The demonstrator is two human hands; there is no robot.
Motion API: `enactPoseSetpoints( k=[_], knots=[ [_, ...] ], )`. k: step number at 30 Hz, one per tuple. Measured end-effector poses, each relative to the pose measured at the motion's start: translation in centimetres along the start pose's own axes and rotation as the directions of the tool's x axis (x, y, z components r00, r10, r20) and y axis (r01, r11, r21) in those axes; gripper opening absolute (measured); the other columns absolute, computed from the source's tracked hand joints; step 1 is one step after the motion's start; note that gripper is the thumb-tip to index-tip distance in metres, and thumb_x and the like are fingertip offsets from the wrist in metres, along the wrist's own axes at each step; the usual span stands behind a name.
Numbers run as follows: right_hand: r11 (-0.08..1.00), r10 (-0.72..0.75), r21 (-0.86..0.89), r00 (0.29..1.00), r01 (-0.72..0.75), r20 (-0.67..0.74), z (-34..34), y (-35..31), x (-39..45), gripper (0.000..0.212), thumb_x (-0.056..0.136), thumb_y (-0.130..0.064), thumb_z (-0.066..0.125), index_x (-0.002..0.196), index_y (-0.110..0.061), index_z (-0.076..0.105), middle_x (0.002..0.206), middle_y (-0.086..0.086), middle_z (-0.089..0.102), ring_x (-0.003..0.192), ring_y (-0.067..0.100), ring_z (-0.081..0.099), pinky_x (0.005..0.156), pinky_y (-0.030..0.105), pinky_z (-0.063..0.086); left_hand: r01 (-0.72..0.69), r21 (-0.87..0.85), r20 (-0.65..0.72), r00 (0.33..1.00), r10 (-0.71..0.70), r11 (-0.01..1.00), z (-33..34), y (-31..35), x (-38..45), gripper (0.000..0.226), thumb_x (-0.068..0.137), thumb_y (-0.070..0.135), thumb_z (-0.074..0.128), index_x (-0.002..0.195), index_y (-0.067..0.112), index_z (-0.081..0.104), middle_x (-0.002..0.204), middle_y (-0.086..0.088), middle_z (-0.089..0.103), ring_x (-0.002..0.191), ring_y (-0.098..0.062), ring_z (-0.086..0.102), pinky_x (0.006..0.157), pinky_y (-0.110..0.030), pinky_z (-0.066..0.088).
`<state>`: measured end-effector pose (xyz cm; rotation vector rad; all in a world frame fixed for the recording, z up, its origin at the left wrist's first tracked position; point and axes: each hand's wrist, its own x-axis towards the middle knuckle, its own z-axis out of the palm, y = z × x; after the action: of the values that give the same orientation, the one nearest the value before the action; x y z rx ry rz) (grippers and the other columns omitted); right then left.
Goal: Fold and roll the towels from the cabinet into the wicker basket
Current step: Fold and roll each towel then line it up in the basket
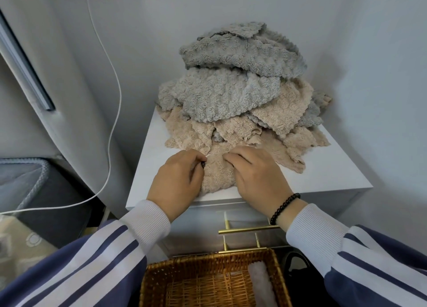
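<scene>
A corner of a home, likely a bedroom or laundry nook.

A small white cabinet with brass drawer handles stands against plain pale walls, its top heaped with grey and beige fluffy towels. A wicker basket sits on the floor in front. To the left are a tall white appliance or wardrobe door, a hanging white cable, a dark fabric bin and a patterned rug.
</scene>
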<state>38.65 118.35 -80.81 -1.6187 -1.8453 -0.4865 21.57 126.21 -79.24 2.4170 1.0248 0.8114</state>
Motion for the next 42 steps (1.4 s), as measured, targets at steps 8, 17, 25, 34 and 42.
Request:
enactPoseSetpoints(
  k=[8,17,25,34,42],
  knots=[
    [0.996,0.085,-0.04,0.93,-0.076,0.356,-1.6,-0.3,-1.3,0.08,0.077,-0.059,0.057,0.138,-0.009,0.046,0.136,0.006,0.053,0.129,0.025,0.046,0.106,0.035,0.035,-0.184,0.242,0.217,0.967,0.132,0.953,-0.9,-1.2,-1.9,0.078,0.075,0.07,0.043,0.136,0.022,0.045,0.127,0.003,0.052,0.114,-0.017,0.048,0.098,-0.036,0.04],
    [0.994,0.056,-0.096,0.994,-0.047,0.091,-2.2,-4.0,-4.9,0.067,0.052,-0.006,0.081,0.117,-0.006,0.063,0.112,0.007,0.067,0.107,0.027,0.062,0.091,0.038,0.044,-0.373,0.177,0.142,0.925,0.352,0.911,-2.0,-1.8,-5.5,0.048,0.076,0.037,0.054,0.12,0.019,0.057,0.105,0.0,0.066,0.094,-0.023,0.062,0.076,-0.041,0.052],
    [0.909,0.413,0.018,0.905,-0.416,0.101,-1.7,-9.1,-11.7,0.038,0.07,-0.028,0.049,0.104,-0.02,0.065,0.087,-0.006,0.066,0.084,0.017,0.062,0.082,0.033,0.04,-0.345,0.123,0.339,0.896,0.287,0.93,-1.7,-0.3,-10.2,0.041,0.082,0.054,0.044,0.112,0.028,0.056,0.09,0.009,0.068,0.077,-0.017,0.065,0.061,-0.031,0.051],
    [0.47,0.605,-0.274,0.08,-0.839,0.792,3.2,-10.7,-19.3,0.025,0.078,-0.04,0.048,0.1,-0.031,0.055,0.112,0.0,0.055,0.106,0.025,0.055,0.09,0.035,0.049,-0.235,0.289,0.829,0.547,-0.12,0.928,6.8,-2.7,-12.7,0.036,0.091,0.025,0.051,0.127,0.019,0.048,0.122,-0.008,0.06,0.111,-0.03,0.056,0.09,-0.039,0.047],
    [0.375,0.526,-0.48,-0.244,-0.793,0.815,6.3,-10.5,-23.6,0.024,0.085,-0.023,0.052,0.107,-0.021,0.061,0.119,0.002,0.061,0.11,0.02,0.059,0.087,0.028,0.05,0.013,0.22,0.875,0.439,-0.203,0.976,13.9,-5.0,-16.7,0.035,0.091,0.016,0.052,0.126,0.017,0.052,0.124,-0.009,0.058,0.114,-0.026,0.055,0.093,-0.034,0.046]
  ],
)
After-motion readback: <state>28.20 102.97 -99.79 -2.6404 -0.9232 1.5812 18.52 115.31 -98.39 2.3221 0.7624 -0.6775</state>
